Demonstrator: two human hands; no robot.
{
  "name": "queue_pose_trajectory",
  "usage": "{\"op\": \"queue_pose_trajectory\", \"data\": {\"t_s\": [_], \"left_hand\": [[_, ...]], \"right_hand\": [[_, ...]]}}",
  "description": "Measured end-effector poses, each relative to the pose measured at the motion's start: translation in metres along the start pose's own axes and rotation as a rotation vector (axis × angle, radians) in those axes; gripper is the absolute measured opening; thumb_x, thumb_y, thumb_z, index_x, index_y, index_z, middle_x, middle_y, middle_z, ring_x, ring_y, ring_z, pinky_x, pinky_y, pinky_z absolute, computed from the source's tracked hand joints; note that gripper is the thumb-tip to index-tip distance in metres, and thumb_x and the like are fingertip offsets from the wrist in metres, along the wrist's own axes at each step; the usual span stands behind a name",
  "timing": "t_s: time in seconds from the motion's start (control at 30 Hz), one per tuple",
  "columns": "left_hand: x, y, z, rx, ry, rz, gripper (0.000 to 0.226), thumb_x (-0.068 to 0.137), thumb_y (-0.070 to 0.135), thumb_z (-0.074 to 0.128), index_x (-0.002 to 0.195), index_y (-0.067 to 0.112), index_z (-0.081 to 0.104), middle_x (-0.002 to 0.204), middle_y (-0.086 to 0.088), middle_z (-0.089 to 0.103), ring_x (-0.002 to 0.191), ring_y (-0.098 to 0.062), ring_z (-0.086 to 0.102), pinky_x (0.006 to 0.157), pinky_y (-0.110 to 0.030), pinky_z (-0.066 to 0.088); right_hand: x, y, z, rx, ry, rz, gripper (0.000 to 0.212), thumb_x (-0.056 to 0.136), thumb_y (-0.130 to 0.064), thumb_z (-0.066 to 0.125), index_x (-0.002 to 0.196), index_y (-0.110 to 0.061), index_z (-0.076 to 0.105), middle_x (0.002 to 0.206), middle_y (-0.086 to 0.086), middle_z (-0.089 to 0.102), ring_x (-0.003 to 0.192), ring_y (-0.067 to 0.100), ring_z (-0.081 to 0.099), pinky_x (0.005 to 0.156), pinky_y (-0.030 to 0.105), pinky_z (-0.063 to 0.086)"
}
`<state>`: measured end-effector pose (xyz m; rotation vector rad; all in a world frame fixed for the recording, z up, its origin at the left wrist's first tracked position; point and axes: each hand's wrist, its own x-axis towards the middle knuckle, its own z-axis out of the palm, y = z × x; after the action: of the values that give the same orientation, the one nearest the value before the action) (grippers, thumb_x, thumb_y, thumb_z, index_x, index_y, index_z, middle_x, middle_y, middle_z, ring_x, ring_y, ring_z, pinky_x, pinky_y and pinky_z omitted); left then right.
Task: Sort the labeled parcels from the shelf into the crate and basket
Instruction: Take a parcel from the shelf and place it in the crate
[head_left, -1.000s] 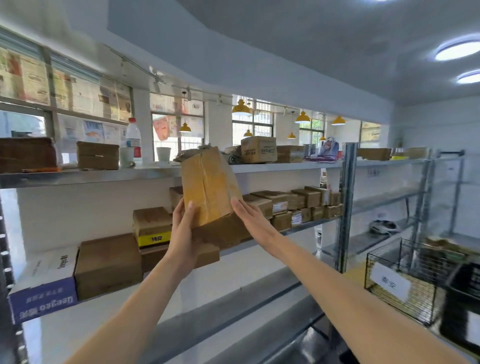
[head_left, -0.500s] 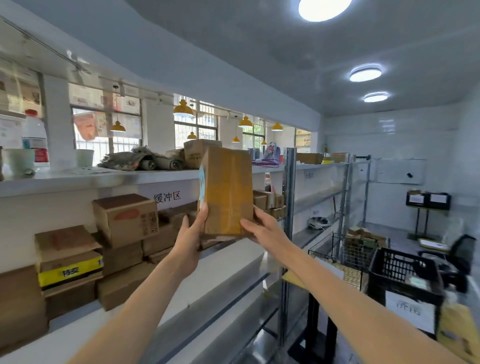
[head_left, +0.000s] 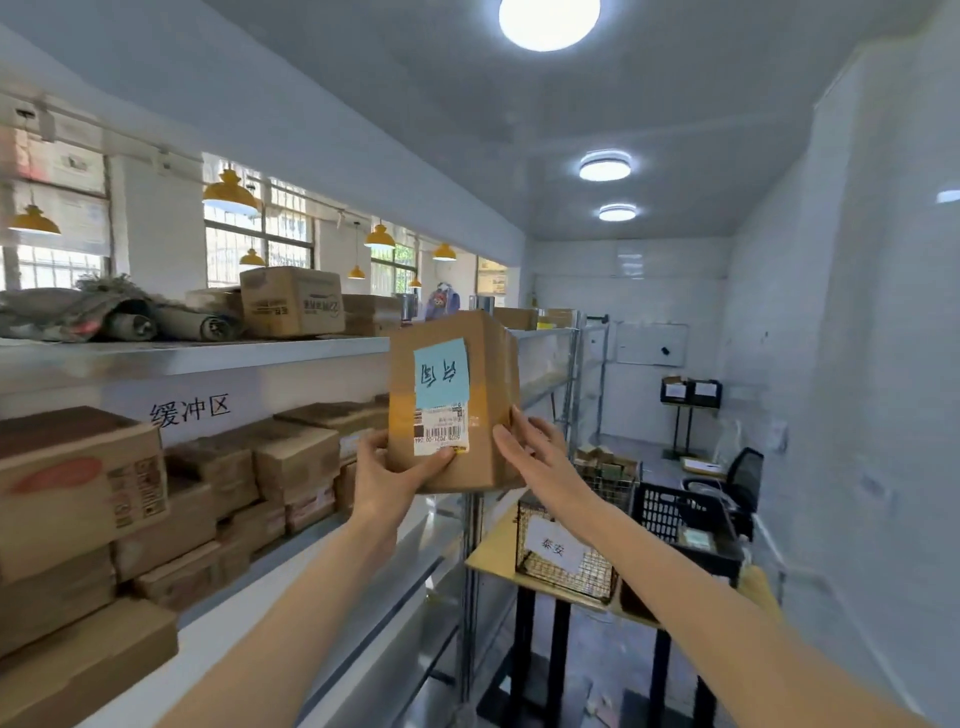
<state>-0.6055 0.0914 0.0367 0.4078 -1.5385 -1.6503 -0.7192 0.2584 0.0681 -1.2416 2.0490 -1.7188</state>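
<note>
Since half a second ago the box (head_left: 452, 400) has been turned so its labeled face points at the camera, and the view has swung further right, so more of the aisle shows. Before that only a plain brown side was visible.

Now you can see a blue sticky note (head_left: 441, 372) with handwriting on it, and a white barcode label (head_left: 440, 433) right under it. The box is held upright in the air, just off the front edge of the shelf (head_left: 197, 358), in front of the metal upright post.

Left hand (head_left: 387, 480) grips the lower left corner, thumb pressed over the bottom of the barcode label, fingers wrapped behind. Right hand (head_left: 535, 457) has fairly straight fingers lying flat against the right side of the box, steadying it rather than curling round.

Down to the right there's a wire basket (head_left: 566, 564) with a white tag, sitting on a small table (head_left: 493, 558), and a black crate (head_left: 675, 514) just beside it. Both are well below the box, with open air in between. The aisle past the table runs clear to the back wall, where a chair (head_left: 740, 480) sits. Stacked cartons (head_left: 218, 478) fill the shelf on the left.
</note>
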Motion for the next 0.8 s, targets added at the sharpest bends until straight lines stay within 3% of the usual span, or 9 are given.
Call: {"op": "queue_pose_trajectory", "data": {"t_s": [0.1, 0.2, 0.3, 0.37, 0.47, 0.57, 0.67, 0.8], "left_hand": [[0.014, -0.016, 0.014, -0.016, -0.048, 0.03, 0.098, 0.052, 0.035, 0.095, 0.134, 0.023, 0.043, 0.131, -0.007, 0.062, 0.117, -0.023, 0.063, 0.101, -0.047, 0.053], [0.026, -0.031, 0.033, -0.012, -0.093, 0.05, 0.084, 0.069, 0.026, 0.091, 0.139, 0.022, 0.045, 0.131, -0.001, 0.06, 0.114, -0.018, 0.061, 0.088, -0.031, 0.054], [0.033, -0.044, 0.057, -0.033, -0.156, 0.067, 0.074, 0.078, 0.023, 0.086, 0.141, 0.026, 0.047, 0.123, 0.005, 0.061, 0.106, -0.006, 0.06, 0.075, -0.019, 0.051], [0.04, -0.054, 0.074, -0.056, -0.2, 0.045, 0.074, 0.08, 0.027, 0.084, 0.143, 0.029, 0.046, 0.123, 0.007, 0.061, 0.109, -0.008, 0.06, 0.078, -0.022, 0.052], [0.05, -0.066, 0.104, -0.082, -0.234, -0.015, 0.072, 0.087, 0.035, 0.077, 0.15, 0.027, 0.041, 0.126, 0.004, 0.06, 0.116, -0.016, 0.058, 0.093, -0.035, 0.051], [0.063, -0.082, 0.143, -0.094, -0.294, -0.073, 0.055, 0.093, 0.038, 0.07, 0.144, 0.028, 0.051, 0.124, 0.0, 0.062, 0.115, -0.019, 0.061, 0.093, -0.039, 0.054], [0.074, -0.095, 0.188, -0.113, -0.351, -0.114, 0.051, 0.09, 0.045, 0.071, 0.137, 0.035, 0.054, 0.123, -0.006, 0.064, 0.111, -0.024, 0.064, 0.085, -0.04, 0.058], [0.097, -0.113, 0.258, -0.161, -0.432, -0.176, 0.053, 0.087, 0.048, 0.073, 0.134, 0.041, 0.051, 0.122, 0.001, 0.064, 0.109, -0.021, 0.064, 0.094, -0.054, 0.056]], "right_hand": [[0.003, 0.005, -0.009, -0.126, 0.055, 0.024, 0.105, 0.079, -0.064, 0.067, 0.161, -0.027, 0.013, 0.147, -0.013, 0.021, 0.131, 0.008, 0.029, 0.113, 0.031, 0.028], [0.004, 0.016, -0.022, -0.164, 0.115, -0.024, 0.075, 0.093, -0.042, 0.069, 0.155, -0.038, 0.025, 0.134, -0.02, 0.044, 0.128, 0.008, 0.043, 0.103, 0.024, 0.04], [0.002, 0.029, -0.04, -0.118, 0.184, -0.03, 0.072, 0.097, -0.034, 0.065, 0.155, -0.044, 0.024, 0.129, -0.026, 0.049, 0.129, 0.009, 0.048, 0.108, 0.037, 0.045], [0.003, 0.038, -0.056, -0.072, 0.208, -0.027, 0.069, 0.099, -0.028, 0.062, 0.154, -0.046, 0.023, 0.136, -0.017, 0.051, 0.129, 0.012, 0.05, 0.104, 0.034, 0.05], [0.006, 0.054, -0.088, -0.046, 0.243, -0.001, 0.065, 0.101, -0.022, 0.059, 0.153, -0.043, 0.026, 0.141, -0.008, 0.052, 0.119, 0.005, 0.054, 0.082, 0.017, 0.052], [0.013, 0.074, -0.121, -0.03, 0.263, 0.063, 0.066, 0.102, -0.021, 0.058, 0.157, -0.039, 0.025, 0.143, -0.002, 0.054, 0.116, 0.006, 0.057, 0.077, 0.015, 0.052], [0.024, 0.097, -0.161, -0.004, 0.31, 0.118, 0.059, 0.104, -0.022, 0.054, 0.153, -0.042, 0.028, 0.126, -0.008, 0.061, 0.102, 0.003, 0.061, 0.073, 0.017, 0.053], [0.04, 0.131, -0.222, -0.012, 0.365, 0.157, 0.051, 0.105, -0.027, 0.053, 0.148, -0.045, 0.032, 0.121, -0.015, 0.059, 0.099, 0.002, 0.06, 0.066, 0.015, 0.054]]}}
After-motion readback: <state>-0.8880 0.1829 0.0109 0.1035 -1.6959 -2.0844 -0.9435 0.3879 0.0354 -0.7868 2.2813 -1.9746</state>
